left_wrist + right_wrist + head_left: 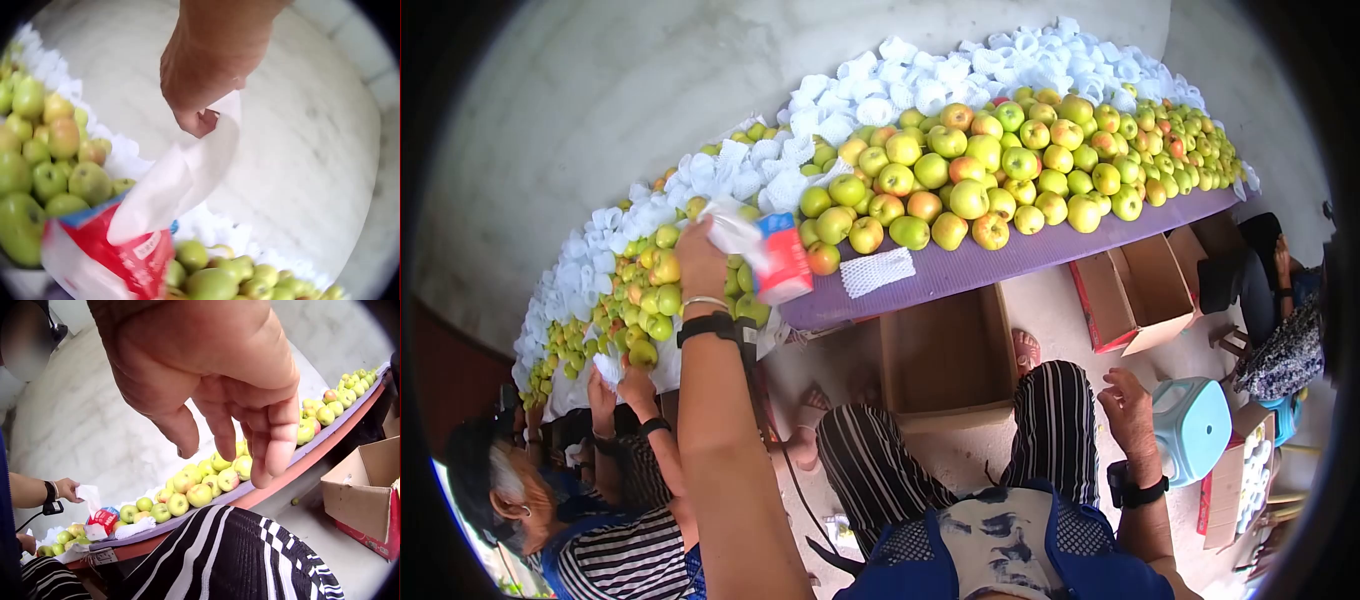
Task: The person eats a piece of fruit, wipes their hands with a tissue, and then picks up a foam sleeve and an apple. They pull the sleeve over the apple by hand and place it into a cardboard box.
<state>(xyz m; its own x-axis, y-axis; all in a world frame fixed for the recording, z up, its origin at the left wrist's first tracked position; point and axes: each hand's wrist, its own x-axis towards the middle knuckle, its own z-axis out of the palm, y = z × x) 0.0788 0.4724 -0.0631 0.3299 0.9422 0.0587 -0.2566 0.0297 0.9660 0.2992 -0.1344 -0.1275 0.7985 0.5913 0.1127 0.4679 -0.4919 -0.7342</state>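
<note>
My left hand (700, 262) pinches a white tissue (187, 178) above the apples. The tissue reaches down to a red, blue and white tissue pack (783, 258), which looks tilted and slightly blurred in the head view. In the left wrist view, the tissue's lower end overlaps the pack's red front. Above my right knee my right hand (1130, 415) hangs with nothing in it, its fingers loosely bent in the right wrist view. Green and reddish apples (970, 200) lie piled behind the pack, with a white foam net sleeve (877, 272) near the purple-covered table edge (960, 255).
White foam nets (960, 75) are heaped along the wall behind the apples. An open cardboard box (948, 355) stands below the table, another (1140, 295) to its right. A pale blue stool (1192, 430) is beside my right hand. At left another person (615, 540) handles a foam net.
</note>
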